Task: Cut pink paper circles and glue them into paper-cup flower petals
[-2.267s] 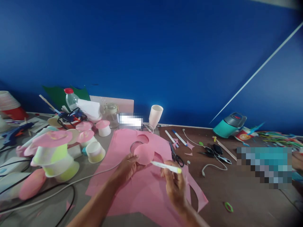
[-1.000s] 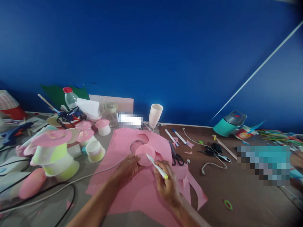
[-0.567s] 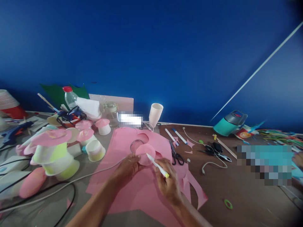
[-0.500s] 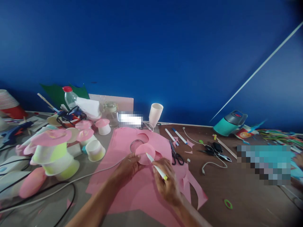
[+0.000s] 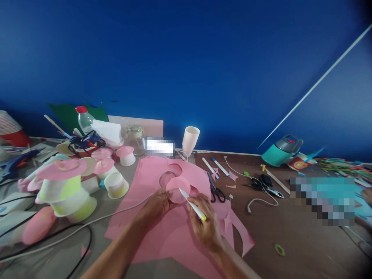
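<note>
My left hand (image 5: 158,205) pinches the lower left edge of a round pink paper disc (image 5: 180,183) between thumb and fingers. In my right hand (image 5: 205,228) is a white marker (image 5: 194,207) with a yellow end, gripped like a pen. Its pointed end is over the middle of the disc; whether it touches the paper I cannot tell. Beneath both hands lie large pink paper sheets (image 5: 157,240), with round pieces cut out of some. Black-handled scissors (image 5: 216,192) rest at their right edge, just beyond my right hand.
Paper cups with pink discs (image 5: 126,155) and a larger pink-topped cup stack (image 5: 62,186) crowd the left. A white cup (image 5: 190,140) and a glass jar (image 5: 135,139) stand behind. Rightward lie markers (image 5: 220,166), a cable (image 5: 263,200) and a teal container (image 5: 279,152). Another person's hand (image 5: 366,197) shows far right.
</note>
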Demonstrator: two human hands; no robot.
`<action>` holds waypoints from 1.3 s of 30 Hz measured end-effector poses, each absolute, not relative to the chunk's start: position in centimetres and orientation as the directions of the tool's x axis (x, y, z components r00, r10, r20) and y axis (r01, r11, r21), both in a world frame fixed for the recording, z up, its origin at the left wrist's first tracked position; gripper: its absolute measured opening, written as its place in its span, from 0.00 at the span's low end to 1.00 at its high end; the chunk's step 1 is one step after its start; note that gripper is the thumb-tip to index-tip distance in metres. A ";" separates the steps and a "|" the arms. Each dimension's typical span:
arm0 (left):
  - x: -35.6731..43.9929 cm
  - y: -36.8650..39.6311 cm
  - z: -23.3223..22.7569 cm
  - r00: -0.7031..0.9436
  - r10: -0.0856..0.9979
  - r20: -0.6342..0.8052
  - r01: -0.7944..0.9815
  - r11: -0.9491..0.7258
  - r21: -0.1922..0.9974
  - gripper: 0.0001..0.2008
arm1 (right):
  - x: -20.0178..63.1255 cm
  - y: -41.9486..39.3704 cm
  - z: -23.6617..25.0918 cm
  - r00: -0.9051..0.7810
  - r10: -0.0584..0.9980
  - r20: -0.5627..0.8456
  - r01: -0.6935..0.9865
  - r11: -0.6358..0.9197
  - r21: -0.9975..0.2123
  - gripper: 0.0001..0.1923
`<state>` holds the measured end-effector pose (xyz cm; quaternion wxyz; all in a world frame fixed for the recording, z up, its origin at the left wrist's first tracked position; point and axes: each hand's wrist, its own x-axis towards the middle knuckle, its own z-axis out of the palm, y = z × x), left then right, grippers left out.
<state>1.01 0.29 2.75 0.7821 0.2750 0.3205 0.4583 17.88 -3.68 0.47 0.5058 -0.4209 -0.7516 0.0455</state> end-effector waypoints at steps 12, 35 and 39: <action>0.9 0.4 2.5 0.376 0.895 -0.239 -0.501 0.414 0.760 0.09 | 18.0 -3.6 0.9 -0.129 0.642 0.756 0.594 0.660 -0.460 0.14; 1.1 0.1 3.0 0.368 0.898 -0.242 -0.488 0.408 0.772 0.11 | 17.9 -3.7 1.6 -0.154 0.612 0.776 0.642 0.658 -0.392 0.16; 1.1 0.1 3.1 0.386 0.890 -0.243 -0.473 0.417 0.776 0.11 | 17.8 -3.6 1.5 -0.146 0.609 0.779 0.625 0.668 -0.405 0.14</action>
